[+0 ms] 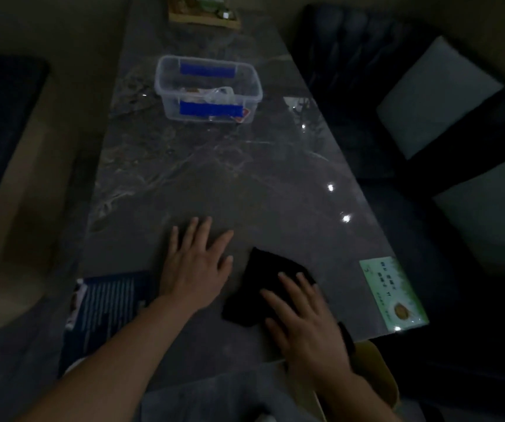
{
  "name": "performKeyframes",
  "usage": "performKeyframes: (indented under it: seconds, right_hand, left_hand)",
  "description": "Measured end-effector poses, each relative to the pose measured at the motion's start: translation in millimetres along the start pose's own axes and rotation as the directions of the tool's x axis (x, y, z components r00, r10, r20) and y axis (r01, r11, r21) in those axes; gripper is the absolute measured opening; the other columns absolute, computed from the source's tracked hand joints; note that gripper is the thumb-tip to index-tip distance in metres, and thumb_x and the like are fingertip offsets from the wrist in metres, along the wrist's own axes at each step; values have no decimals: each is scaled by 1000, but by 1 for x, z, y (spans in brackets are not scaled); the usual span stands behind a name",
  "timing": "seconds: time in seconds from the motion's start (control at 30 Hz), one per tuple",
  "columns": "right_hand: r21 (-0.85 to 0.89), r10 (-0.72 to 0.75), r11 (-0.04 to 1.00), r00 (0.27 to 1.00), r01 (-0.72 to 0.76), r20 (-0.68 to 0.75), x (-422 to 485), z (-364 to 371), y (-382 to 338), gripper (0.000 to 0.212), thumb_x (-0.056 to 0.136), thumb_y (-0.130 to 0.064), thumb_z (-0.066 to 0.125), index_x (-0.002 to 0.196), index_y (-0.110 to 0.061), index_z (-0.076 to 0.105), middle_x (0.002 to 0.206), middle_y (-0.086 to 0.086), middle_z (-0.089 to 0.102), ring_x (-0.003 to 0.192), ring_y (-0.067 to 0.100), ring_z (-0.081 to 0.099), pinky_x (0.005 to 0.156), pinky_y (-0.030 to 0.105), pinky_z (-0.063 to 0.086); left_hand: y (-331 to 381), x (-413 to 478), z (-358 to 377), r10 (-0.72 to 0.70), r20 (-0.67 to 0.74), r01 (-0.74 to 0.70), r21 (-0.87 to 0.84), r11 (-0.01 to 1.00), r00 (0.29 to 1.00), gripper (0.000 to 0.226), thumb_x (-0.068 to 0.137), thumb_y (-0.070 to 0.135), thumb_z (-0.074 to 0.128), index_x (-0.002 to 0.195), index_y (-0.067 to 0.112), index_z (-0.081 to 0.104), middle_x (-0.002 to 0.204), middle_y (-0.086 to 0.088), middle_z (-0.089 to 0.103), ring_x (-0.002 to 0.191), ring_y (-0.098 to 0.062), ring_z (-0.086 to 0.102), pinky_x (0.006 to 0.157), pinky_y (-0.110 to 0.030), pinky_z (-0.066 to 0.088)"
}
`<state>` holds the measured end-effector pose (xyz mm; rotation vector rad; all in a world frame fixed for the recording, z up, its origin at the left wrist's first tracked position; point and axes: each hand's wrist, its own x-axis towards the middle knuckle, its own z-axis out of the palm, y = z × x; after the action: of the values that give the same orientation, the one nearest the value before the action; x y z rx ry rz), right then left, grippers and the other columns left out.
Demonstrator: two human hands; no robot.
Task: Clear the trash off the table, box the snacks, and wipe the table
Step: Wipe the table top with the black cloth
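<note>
- Pressing flat on a black cloth, the right hand has its fingers straight and slightly apart, laid over the cloth's near half rather than curled round it.
- The cloth lies crumpled on the dark marbled bench, near its front edge and right of centre.
- The left hand rests palm down on the bare bench just beside the cloth, its fingers spread wide and holding nothing.
- A clear plastic box with blue clips stands well back on the bench, lid off, with snack packets inside; the dim light hides what they are.
- A blue printed sheet lies at the near left edge, partly under the left forearm.
- A green card lies flat at the near right edge.
- A wooden tray sits at the far end.
- A dark seat with a pale cushion stands to the right.
</note>
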<state>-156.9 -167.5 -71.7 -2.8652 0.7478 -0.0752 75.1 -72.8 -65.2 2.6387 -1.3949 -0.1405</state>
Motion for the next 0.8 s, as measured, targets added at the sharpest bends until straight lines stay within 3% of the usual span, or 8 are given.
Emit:
performKeyframes:
  seconds: [0.13,0.27,0.33,0.4,0.5,0.63,0.7,0.8]
  right_hand:
    - [-60,441,895,897,-443,-44,36,-28,111,58,98,-63,18,152,-44,31,165,5,25,153,33,18,123,48,17]
    - [46,597,802,800,-596,-60,129,-29,132,56,100,-59,24,154,-44,23,167,5,19,152,40,9,123,58,7]
    - [50,530,847,848,-529,-19,153,-24,114,56,100,-59,23,154,-43,22,166,4,22,152,41,11,122,60,7]
    - [-15,291,956,956,-291,-38,133,-11,88,55,101,-61,21,153,-46,24,164,2,28,152,40,15,122,59,12]
    - [-14,34,999,999,-35,-14,88,-3,101,52,102,-64,24,152,-54,20,163,-6,29,153,32,17,122,54,14]
    - [-32,311,950,950,-312,-25,162,-29,189,53,102,-56,24,151,-38,37,160,10,36,148,43,24,119,61,21]
    - [37,456,890,889,-455,-33,221,-36,194,55,101,-57,26,153,-40,31,165,9,27,149,45,17,121,61,15]
    - [58,408,912,913,-406,-12,276,-34,144,56,101,-57,27,154,-39,28,166,7,24,150,45,14,121,62,8]
  left_hand:
    - [9,22,16,-67,9,66,96,993,998,65,93,67,8,153,43,15,165,-7,14,151,-33,8,119,-62,0]
    - [9,22,18,-67,14,65,115,991,998,65,93,67,7,153,43,19,163,-8,21,150,-33,14,118,-63,6]
    - [10,22,17,-73,18,70,114,991,997,64,94,66,13,152,43,22,163,-8,23,150,-33,17,118,-63,10]
    - [10,22,17,-74,33,69,116,991,997,63,94,66,17,152,44,24,163,-7,24,150,-32,18,117,-63,12]
    - [9,23,17,-93,33,88,126,988,995,62,93,67,21,151,46,23,163,-5,24,150,-30,19,117,-62,14]
    - [12,27,15,-109,26,105,114,988,994,62,91,66,29,150,48,27,162,-4,26,150,-30,19,118,-62,14]
    - [12,26,15,-116,24,112,119,987,993,62,91,66,29,150,49,24,162,-3,26,150,-29,18,118,-62,16]
    - [14,26,13,-119,50,113,122,986,992,63,91,65,31,150,49,23,162,-3,26,150,-29,18,117,-62,17]
